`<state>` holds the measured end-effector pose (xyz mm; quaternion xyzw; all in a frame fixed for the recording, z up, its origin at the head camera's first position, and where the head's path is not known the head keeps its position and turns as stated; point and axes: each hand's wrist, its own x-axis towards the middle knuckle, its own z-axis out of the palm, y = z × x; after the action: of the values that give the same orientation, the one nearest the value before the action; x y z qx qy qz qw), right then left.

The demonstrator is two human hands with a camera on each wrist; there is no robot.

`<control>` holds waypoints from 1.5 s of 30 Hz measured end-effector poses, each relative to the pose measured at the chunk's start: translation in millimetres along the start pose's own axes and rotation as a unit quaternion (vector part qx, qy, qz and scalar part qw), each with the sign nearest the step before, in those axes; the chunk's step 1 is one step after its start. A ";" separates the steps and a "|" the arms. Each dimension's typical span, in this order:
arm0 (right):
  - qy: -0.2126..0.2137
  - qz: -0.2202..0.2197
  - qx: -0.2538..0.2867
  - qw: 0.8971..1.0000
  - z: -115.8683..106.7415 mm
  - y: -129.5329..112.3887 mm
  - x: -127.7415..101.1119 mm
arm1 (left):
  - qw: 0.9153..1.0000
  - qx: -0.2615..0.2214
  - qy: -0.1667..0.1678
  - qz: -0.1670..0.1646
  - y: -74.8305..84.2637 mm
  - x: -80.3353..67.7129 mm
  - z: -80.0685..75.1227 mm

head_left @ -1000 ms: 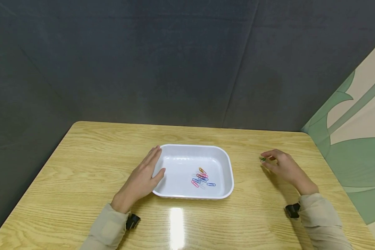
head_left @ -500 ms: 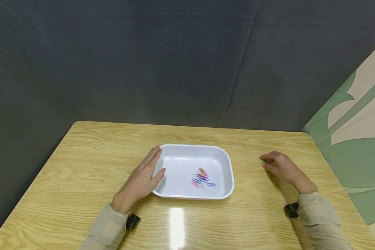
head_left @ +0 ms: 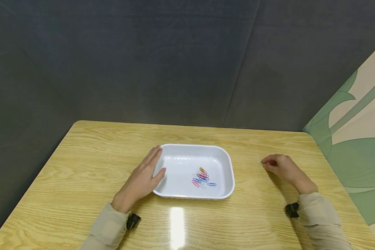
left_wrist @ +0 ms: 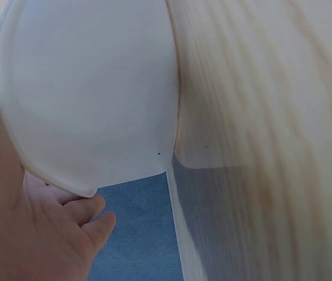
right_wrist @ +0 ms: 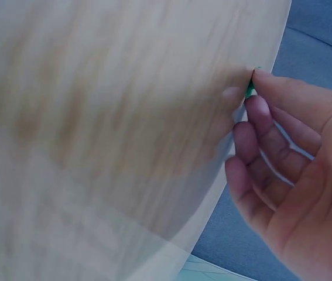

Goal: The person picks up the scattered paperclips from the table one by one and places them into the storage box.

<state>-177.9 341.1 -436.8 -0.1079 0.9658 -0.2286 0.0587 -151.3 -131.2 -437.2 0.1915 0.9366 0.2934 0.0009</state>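
My left hand (head_left: 140, 177) lies along the left rim of a white tray (head_left: 176, 180), fingers extended and thumb reaching over the rim. In the left wrist view its fingertips show just beyond the tray's edge. Off to the right, close over the table, my right hand (head_left: 281, 170) pinches a green paper clip (right_wrist: 249, 89) between thumb and index finger. Most of that clip is hidden by the fingertips. Inside the tray is a loose cluster of paper clips, among them a yellow-orange clip (head_left: 203, 170), a pink clip (head_left: 195, 183) and a blue clip (head_left: 211, 184) slightly apart.
Both hands work over a wood-grain table (head_left: 112, 142). Behind it hangs a dark curtain (head_left: 162, 69). A wall with green leaf shapes (head_left: 359, 156) borders the right side. Black straps sit at both wrists.
The right hand has dipped slightly, its thumb and index finger drawing together, so less of the green paper clip shows. Left hand and tray have stayed in place.
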 end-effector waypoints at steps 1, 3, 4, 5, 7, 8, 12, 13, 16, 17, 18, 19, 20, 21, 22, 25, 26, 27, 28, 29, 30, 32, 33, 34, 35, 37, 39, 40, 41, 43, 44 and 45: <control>0.001 0.003 -0.002 1.000 -0.2 -0.5 -0.1 | 1.000 0.000 0.000 0.001 0.1 0.1 0.0; 0.001 0.011 -0.005 1.000 -0.4 -1.3 -0.2 | 1.000 0.000 0.000 0.000 0.2 0.1 -0.1; 0.001 0.015 -0.006 1.000 -0.5 -1.6 -0.4 | 1.000 0.000 -0.001 0.000 0.2 0.2 0.0; -0.001 0.018 -0.006 1.000 -0.7 -1.5 -0.4 | 1.000 -0.001 -0.001 0.000 0.2 0.3 0.1; -0.003 0.024 -0.003 1.000 -0.5 -1.7 -0.3 | 1.000 -0.002 -0.001 0.001 0.2 0.5 0.2; -0.005 0.026 -0.002 1.000 -0.4 -1.9 -0.2 | 1.000 -0.003 0.000 0.001 0.1 0.5 0.2; -0.012 0.030 0.001 0.999 -0.1 -2.3 0.4 | 1.000 -0.003 0.001 0.001 -0.1 0.4 0.3; -0.013 0.030 0.002 0.999 0.1 -2.4 0.5 | 1.000 -0.004 0.000 0.001 0.1 0.4 0.2; -0.014 0.024 0.000 1.000 1.2 -2.1 0.9 | 1.000 -0.003 0.000 -0.001 0.6 0.3 -0.1; -0.013 0.021 -0.001 1.000 1.7 -2.1 1.0 | 1.000 -0.003 0.000 -0.001 0.7 0.2 -0.2; -0.012 0.019 -0.002 1.000 1.9 -2.1 1.1 | 1.000 -0.003 0.000 -0.002 0.8 0.0 -0.4; -0.012 0.017 -0.002 1.000 2.1 -2.2 1.3 | 1.000 -0.002 -0.001 -0.002 0.9 0.0 -0.5; -0.013 0.015 -0.002 1.000 2.3 -2.4 1.4 | 1.000 -0.002 -0.001 -0.002 0.8 -0.1 -0.5; -0.012 0.015 -0.001 1.000 2.5 -2.7 1.5 | 1.000 -0.001 0.000 -0.002 0.8 -0.2 -0.5; -0.011 0.015 0.000 1.000 2.7 -3.3 1.5 | 1.000 -0.001 0.000 -0.002 0.7 -0.2 -0.5; -0.009 0.012 0.002 1.000 2.5 -3.9 1.7 | 1.000 0.000 0.001 -0.001 0.9 -0.2 -0.7; -0.008 0.009 0.001 1.000 2.4 -3.9 1.7 | 1.000 0.000 0.001 0.000 0.9 0.0 -0.7; -0.005 0.006 0.001 1.000 2.0 -3.9 1.6 | 1.000 -0.001 0.001 0.000 1.1 0.2 -0.8; -0.003 0.003 -0.001 1.000 1.8 -4.1 1.3 | 1.000 -0.002 0.001 0.001 1.2 0.4 -0.8; 0.000 0.001 -0.002 1.000 1.6 -4.3 1.0 | 1.000 -0.002 0.001 0.001 1.3 0.5 -0.9; 0.001 -0.001 -0.004 1.000 1.3 -4.5 0.7 | 1.000 -0.003 0.000 0.002 1.4 0.6 -0.9; 0.003 -0.002 -0.006 1.000 1.3 -5.0 -0.2 | 1.000 -0.004 0.000 0.003 1.5 0.7 -0.8; 0.004 0.000 -0.008 1.000 1.2 -5.5 -0.7 | 1.000 -0.004 -0.001 0.003 1.5 0.8 -0.7; 0.003 0.001 -0.009 1.000 1.3 -6.1 -1.2 | 1.000 -0.005 0.000 0.004 1.4 0.8 -0.6; 0.003 0.001 -0.010 1.000 1.4 -6.5 -1.5 | 1.000 -0.005 0.000 0.004 1.3 0.8 -0.5; 0.003 -0.002 -0.013 1.000 1.3 -6.8 -1.8 | 1.000 -0.005 0.001 0.005 1.0 0.8 -0.3; 0.005 -0.011 -0.019 1.000 1.4 -7.4 -1.9 | 1.000 -0.004 0.002 0.007 0.6 0.6 0.0; 0.006 -0.015 -0.022 1.000 1.8 -7.8 -2.0 | 1.000 -0.004 0.003 0.007 0.4 0.5 0.0; 0.006 -0.022 -0.025 0.999 1.9 -8.0 -2.1 | 1.000 -0.004 0.004 0.008 0.3 0.3 0.0; 0.009 -0.029 -0.030 0.999 2.5 -9.1 -2.4 | 1.000 -0.004 0.003 0.007 -0.1 -0.1 0.1; 0.011 -0.032 -0.031 0.999 2.9 -9.8 -2.7 | 1.000 -0.004 0.003 0.007 -0.1 -0.3 0.0; 0.012 -0.034 -0.031 0.999 3.1 -10.7 -3.0 | 1.000 -0.005 0.003 0.007 -0.3 -0.5 -0.1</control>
<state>-172.5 331.1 -434.5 -0.1394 0.9688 -0.2018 0.0360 -150.9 -131.6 -437.3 0.1969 0.9339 0.2983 -0.0032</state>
